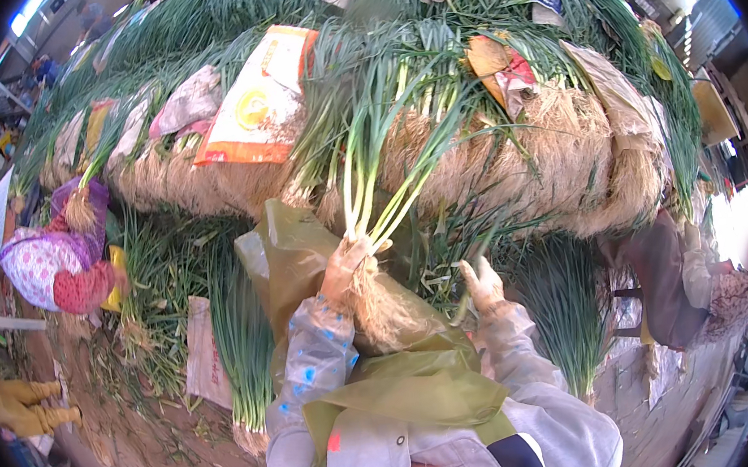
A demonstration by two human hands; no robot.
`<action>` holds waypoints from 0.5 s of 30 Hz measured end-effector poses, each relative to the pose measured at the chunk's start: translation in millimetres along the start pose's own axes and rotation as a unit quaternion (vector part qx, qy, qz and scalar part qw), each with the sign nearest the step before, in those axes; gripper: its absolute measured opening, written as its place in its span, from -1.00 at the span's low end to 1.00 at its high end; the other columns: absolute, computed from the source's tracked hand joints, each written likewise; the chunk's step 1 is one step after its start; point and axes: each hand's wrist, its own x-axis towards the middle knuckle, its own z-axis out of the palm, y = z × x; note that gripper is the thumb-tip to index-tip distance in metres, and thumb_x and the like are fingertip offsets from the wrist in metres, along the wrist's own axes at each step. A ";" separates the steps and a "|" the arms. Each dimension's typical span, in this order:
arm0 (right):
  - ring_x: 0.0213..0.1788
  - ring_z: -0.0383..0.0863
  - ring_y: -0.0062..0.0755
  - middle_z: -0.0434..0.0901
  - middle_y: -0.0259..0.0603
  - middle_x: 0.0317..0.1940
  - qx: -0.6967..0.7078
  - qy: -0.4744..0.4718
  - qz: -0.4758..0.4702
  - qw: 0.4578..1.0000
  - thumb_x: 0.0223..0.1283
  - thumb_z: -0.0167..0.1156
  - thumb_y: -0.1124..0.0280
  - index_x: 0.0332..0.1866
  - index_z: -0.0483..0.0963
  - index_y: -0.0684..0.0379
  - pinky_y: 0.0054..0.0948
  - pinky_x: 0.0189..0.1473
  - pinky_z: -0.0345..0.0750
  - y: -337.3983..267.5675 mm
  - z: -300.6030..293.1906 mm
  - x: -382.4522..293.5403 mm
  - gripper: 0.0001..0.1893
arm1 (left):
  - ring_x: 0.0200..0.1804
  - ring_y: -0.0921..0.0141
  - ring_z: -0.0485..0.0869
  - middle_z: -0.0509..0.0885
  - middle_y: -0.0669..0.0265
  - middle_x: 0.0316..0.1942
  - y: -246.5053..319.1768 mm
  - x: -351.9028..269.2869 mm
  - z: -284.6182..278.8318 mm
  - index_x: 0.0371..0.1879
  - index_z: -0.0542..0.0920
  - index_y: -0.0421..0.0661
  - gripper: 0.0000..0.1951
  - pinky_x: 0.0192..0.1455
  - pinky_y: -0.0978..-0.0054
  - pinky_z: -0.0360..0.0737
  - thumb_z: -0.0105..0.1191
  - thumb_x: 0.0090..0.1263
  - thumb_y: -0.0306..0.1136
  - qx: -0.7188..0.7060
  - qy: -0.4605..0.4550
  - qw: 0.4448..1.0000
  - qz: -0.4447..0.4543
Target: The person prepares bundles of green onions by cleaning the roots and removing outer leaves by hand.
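My left hand [343, 267] is closed around the white stems of a small bunch of green onions [370, 193], just above their pale roots. The leaves fan out away from me over the heap, and the roots hang over my green plastic apron [429, 383]. My right hand [483, 284] is to the right of the bunch, fingers apart; a blurred leaf or stem is close to it, and I cannot tell whether they touch. In front of me lies a long heap of green onions [507, 146], roots toward me, with a white and orange sack [260, 102] on top.
Upright bundles of green onions stand left [242, 341] and right [564, 310] of me. A co-worker in a patterned top [46, 265] is at the left, another co-worker [689, 284] at the right. Loose leaves [162, 348] litter the floor near a flat sack [205, 358].
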 end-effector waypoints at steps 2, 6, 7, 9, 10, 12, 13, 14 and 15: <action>0.17 0.53 0.00 0.57 0.13 0.06 0.027 0.045 -0.011 0.999 0.31 0.07 -0.12 0.25 0.37 0.27 -0.25 0.21 0.41 -37.0 15.8 23.8 -0.35 | -0.52 0.62 0.50 0.69 0.04 -0.12 0.8 -6.3 -0.7 0.04 0.44 -0.03 -0.79 -0.52 0.69 0.49 0.03 0.49 -0.36 -0.027 -0.009 1.000 -0.009; 0.13 0.55 -0.05 0.58 0.11 0.02 0.163 0.074 -0.134 0.975 0.38 -0.03 -0.09 0.22 0.42 0.18 -0.28 0.20 0.42 -128.8 48.5 92.5 -0.44 | -0.51 0.59 0.50 0.63 -0.05 0.00 8.0 -18.8 12.7 0.15 0.39 -0.17 -0.67 -0.49 0.65 0.51 0.03 0.46 -0.44 -0.004 -0.027 0.999 0.022; 0.09 0.57 -0.09 0.58 0.09 -0.01 0.218 0.059 -0.154 0.962 0.40 -0.06 -0.07 0.22 0.42 0.16 -0.30 0.18 0.43 -169.8 35.9 97.0 -0.46 | -0.53 0.59 0.49 0.63 -0.06 0.00 11.8 -23.8 12.0 0.24 0.32 -0.21 -0.57 -0.48 0.63 0.50 0.06 0.43 -0.44 0.003 -0.025 1.000 0.017; 0.02 0.59 -0.19 0.59 0.04 -0.06 0.266 -0.088 -0.122 0.952 0.43 -0.02 0.05 0.20 0.44 0.18 -0.38 0.14 0.46 -231.5 -3.2 100.4 -0.54 | -0.57 0.60 0.48 0.64 -0.02 0.01 21.5 -33.0 20.4 0.27 0.27 -0.24 -0.52 -0.49 0.64 0.46 0.09 0.41 -0.45 -0.041 -0.080 0.995 0.035; -0.02 0.59 -0.19 0.59 0.03 -0.08 0.329 -0.068 -0.194 0.922 0.41 0.02 0.07 0.11 0.47 0.22 -0.36 0.10 0.48 -255.9 -10.1 96.1 -0.57 | -0.59 0.59 0.47 0.64 0.00 0.02 26.3 -37.2 23.7 0.28 0.25 -0.26 -0.49 -0.51 0.64 0.44 0.10 0.39 -0.46 -0.068 -0.113 0.989 0.065; -0.15 0.60 -0.12 0.60 0.02 -0.21 0.358 -0.017 -0.331 0.873 0.37 0.11 0.12 -0.04 0.53 0.25 -0.29 -0.06 0.52 -276.1 -8.3 103.6 -0.63 | -0.58 0.59 0.46 0.64 0.04 0.05 30.5 -34.2 20.1 0.36 0.17 -0.26 -0.41 -0.49 0.62 0.41 0.09 0.37 -0.51 -0.115 -0.179 0.972 0.097; -0.21 0.61 0.00 0.59 0.04 -0.31 0.251 -0.033 -0.364 0.896 0.37 0.11 0.10 -0.12 0.57 0.22 -0.27 -0.14 0.54 -275.6 -14.4 104.4 -0.65 | -0.56 0.59 0.46 0.64 0.03 0.06 29.2 -30.8 19.8 0.38 0.15 -0.23 -0.39 -0.47 0.61 0.42 0.08 0.38 -0.52 -0.122 -0.144 0.977 0.095; -0.22 0.60 0.04 0.59 0.06 -0.32 0.215 -0.071 -0.372 0.900 0.37 0.10 0.08 -0.14 0.58 0.21 -0.27 -0.17 0.54 -274.1 -13.0 107.0 -0.64 | -0.54 0.59 0.46 0.63 0.03 0.06 25.6 -26.4 21.8 0.41 0.12 -0.21 -0.37 -0.45 0.60 0.43 0.06 0.38 -0.53 -0.129 -0.109 0.981 0.093; -0.24 0.59 0.09 0.59 0.07 -0.33 0.175 -0.111 -0.377 0.903 0.38 0.08 0.06 -0.17 0.59 0.20 -0.26 -0.19 0.54 -271.4 -9.2 108.0 -0.63 | -0.52 0.59 0.46 0.63 0.02 0.07 23.6 -23.7 22.6 0.44 0.09 -0.18 -0.35 -0.43 0.60 0.43 0.05 0.38 -0.54 -0.139 -0.072 0.984 0.090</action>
